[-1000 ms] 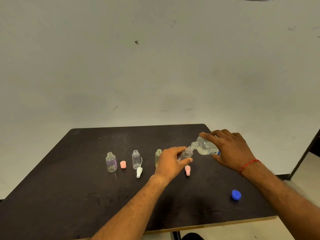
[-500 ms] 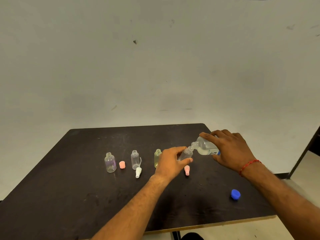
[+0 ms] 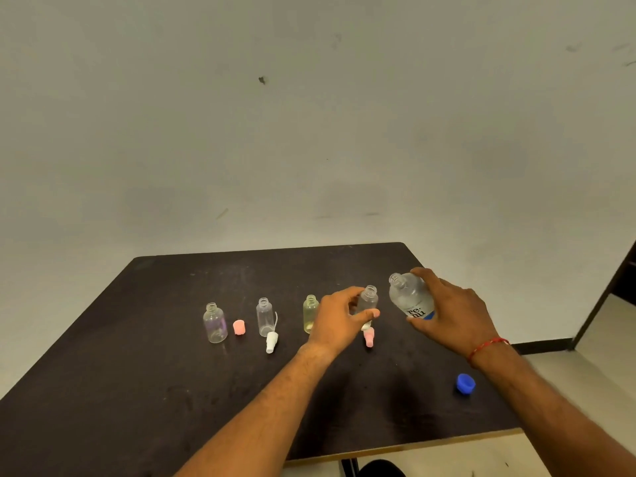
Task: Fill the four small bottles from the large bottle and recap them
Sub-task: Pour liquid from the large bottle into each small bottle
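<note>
— Large bottle (image 3: pixel 409 297) lot, nearest entry first?
— Blue cap (image 3: pixel 465 383): one, on the table (image 3: pixel 172 373) towards its front right edge, well apart from the rest.
— Small caps?
— Three seen, lying before the row: right pink cap (image 3: pixel 369 339), white nozzle cap (image 3: pixel 271 341), left pink cap (image 3: pixel 239 327).
— Small bottles?
— Four, uncapped, long axes upright, mouths up: purple-tinted bottle (image 3: pixel 215 323), clear bottle (image 3: pixel 264 316), yellowish bottle (image 3: pixel 310 313), fourth bottle (image 3: pixel 367 299). Left hand (image 3: pixel 339 318) pinches the fourth between thumb and fingers.
— The large one?
— One, rightmost, just beside the fourth. Axis leans; open neck points up and left. Right hand (image 3: pixel 451 315) curls round its body.
</note>
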The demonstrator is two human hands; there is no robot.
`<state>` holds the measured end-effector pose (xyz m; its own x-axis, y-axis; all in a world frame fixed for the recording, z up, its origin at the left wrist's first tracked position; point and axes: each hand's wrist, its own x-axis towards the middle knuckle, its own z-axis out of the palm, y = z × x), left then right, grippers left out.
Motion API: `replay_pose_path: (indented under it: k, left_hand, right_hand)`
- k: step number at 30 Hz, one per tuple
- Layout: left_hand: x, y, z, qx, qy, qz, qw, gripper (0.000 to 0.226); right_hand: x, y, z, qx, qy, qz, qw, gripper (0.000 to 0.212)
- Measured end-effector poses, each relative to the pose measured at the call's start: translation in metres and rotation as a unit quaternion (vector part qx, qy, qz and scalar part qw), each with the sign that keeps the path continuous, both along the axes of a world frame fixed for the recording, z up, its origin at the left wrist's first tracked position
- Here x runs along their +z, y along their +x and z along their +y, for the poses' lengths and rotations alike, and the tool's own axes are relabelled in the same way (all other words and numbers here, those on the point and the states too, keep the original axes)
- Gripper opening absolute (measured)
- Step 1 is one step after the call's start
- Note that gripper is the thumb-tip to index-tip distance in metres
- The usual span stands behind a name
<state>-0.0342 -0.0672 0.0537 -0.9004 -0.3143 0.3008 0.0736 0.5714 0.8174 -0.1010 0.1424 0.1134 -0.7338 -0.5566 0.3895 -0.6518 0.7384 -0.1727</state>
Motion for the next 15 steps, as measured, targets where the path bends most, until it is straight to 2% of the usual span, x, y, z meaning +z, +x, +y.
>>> replay_pose_path:
  k: [3, 7, 15]
  left_hand:
    - [-0.007, -0.008, -0.004, 0.016, 0.011, -0.025, 0.999, 0.03]
    - [-0.022, -0.019, -0.007, 0.042, 0.022, -0.061, 0.997, 0.023]
    - [-0.038, -0.042, -0.007, 0.075, 0.017, -0.091, 0.993, 0.024]
  right_hand:
    - [-0.017, -0.002, 0.005, -0.022, -0.097, -0.082, 0.992, 0.079]
    - [-0.039, -0.005, 0.007, -0.042, -0.191, -0.136, 0.971, 0.079]
    - [-0.062, -0.005, 0.001, -0.076, -0.26, -0.181, 0.945, 0.079]
